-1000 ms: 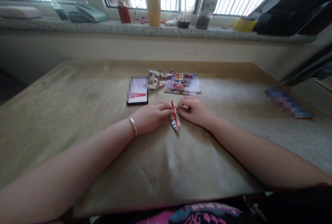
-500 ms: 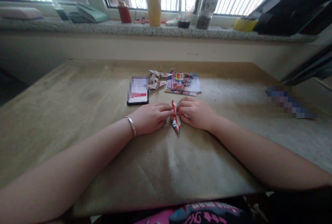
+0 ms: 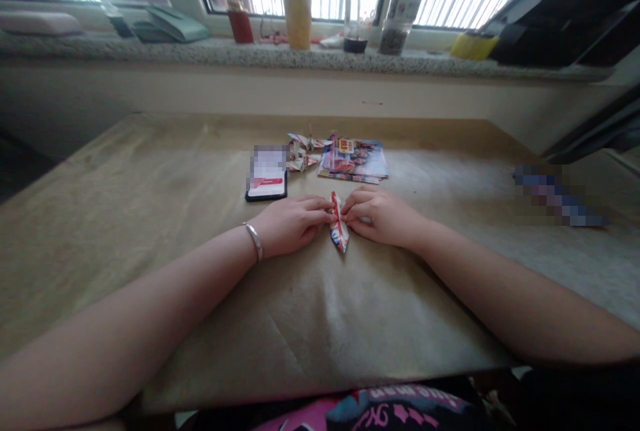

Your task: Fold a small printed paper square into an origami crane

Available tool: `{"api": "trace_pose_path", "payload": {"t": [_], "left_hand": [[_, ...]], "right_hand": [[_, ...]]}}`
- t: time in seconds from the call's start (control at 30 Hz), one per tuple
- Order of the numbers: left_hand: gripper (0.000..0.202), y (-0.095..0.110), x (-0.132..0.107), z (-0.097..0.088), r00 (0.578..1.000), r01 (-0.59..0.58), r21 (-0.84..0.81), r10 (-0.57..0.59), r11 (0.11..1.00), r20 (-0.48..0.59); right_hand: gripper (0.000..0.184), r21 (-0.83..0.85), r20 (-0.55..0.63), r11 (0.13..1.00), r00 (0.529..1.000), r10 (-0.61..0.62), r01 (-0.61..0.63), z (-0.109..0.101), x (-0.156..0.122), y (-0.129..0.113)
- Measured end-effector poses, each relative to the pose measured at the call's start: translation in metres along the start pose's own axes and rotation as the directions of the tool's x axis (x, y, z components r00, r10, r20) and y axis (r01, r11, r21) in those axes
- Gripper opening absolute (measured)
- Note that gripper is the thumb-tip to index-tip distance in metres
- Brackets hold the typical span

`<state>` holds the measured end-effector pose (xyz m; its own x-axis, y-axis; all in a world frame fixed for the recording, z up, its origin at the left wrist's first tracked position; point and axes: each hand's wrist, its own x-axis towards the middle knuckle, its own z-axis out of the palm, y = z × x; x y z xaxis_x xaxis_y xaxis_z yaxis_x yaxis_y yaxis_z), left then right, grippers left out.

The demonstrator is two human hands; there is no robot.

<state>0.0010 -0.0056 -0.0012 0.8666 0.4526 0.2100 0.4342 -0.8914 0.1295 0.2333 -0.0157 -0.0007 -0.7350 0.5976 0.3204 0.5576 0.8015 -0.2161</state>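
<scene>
A narrow piece of folded paper (image 3: 340, 234), red and white with a pointed near end, lies on the table between my hands. My left hand (image 3: 295, 223) is at its left side, fingertips closed on that edge. From the right, my right hand (image 3: 380, 214) pinches the opposite edge with thumb and fingers. Parts of the paper's middle are hidden by the fingertips. Beyond the hands stand folded paper cranes (image 3: 303, 154), next to a phone (image 3: 267, 174) with a lit screen. A stack of printed leaflets (image 3: 363, 159) lies to their right.
The table (image 3: 200, 324) has a tan cover. A blurred blue item (image 3: 560, 198) lies far right. On the stone windowsill (image 3: 200, 54) behind stand a red container (image 3: 241, 23), a tall yellow cylinder (image 3: 297, 4), clear containers and a black bag (image 3: 560, 18).
The fingers of my right hand have shifted slightly on the paper's edge, and a little more of the paper's right side shows. My left hand stays nearly in place.
</scene>
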Motion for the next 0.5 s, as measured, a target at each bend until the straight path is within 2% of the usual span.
{"api": "trace_pose_path", "payload": {"t": [0.17,0.33,0.5], "left_hand": [[0.036,-0.0016,0.0012,0.0006,1.000,-0.001,-0.078,0.000,0.997,-0.013],[0.033,-0.0005,-0.0002,-0.0006,0.998,0.058,0.030,-0.057,0.998,-0.037],[0.032,-0.0065,-0.0016,-0.0022,1.000,0.018,0.045,-0.017,0.999,-0.018]], "right_hand": [[0.013,0.170,-0.053,0.985,0.998,0.023,-0.013,0.0036,0.0001,0.0069],[0.012,0.254,-0.084,0.967,0.996,0.035,-0.012,0.0051,0.0007,0.0091],[0.013,0.280,-0.099,0.960,0.994,0.040,-0.011,0.0075,-0.0001,0.0098]]}}
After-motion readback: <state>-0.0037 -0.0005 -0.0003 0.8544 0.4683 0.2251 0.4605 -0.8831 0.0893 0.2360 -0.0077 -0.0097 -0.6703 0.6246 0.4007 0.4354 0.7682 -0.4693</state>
